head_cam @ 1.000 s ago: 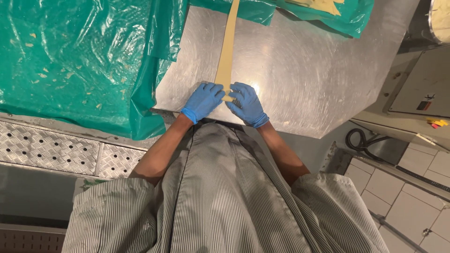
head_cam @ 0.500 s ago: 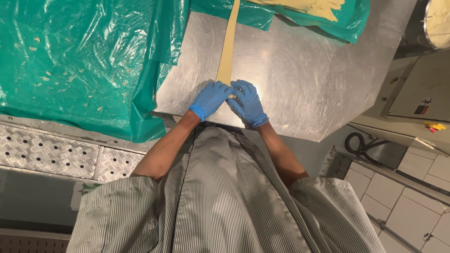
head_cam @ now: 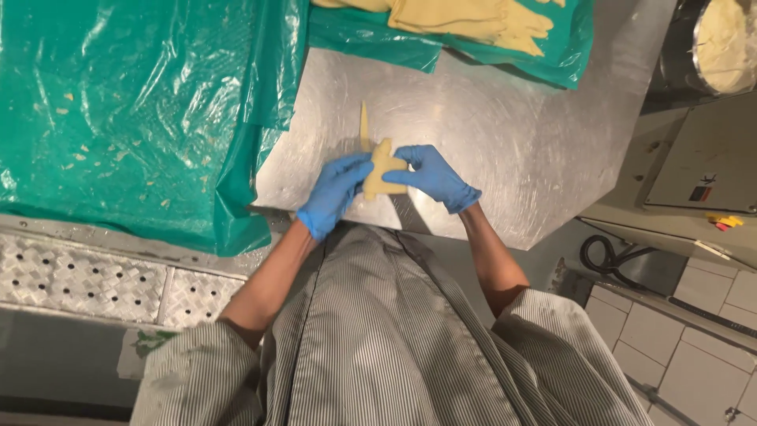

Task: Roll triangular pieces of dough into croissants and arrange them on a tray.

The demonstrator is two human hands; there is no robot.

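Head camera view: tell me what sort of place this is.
Probably a commercial kitchen or bakery. A steel worktable carries pale dough pieces on green plastic sheeting, the blue-gloved hands shape a dough strip, and tiled wall shows at right.

Blue gloves [head_cam: 335, 193] are seen on pale yellow dough [head_cam: 382, 170]; teal plastic sheeting [head_cam: 134, 110] is spread upper left, grey-striped coat [head_cam: 394, 339] below.

Steel table [head_cam: 505, 134]: green sheeting [head_cam: 134, 110], dough [head_cam: 382, 167].
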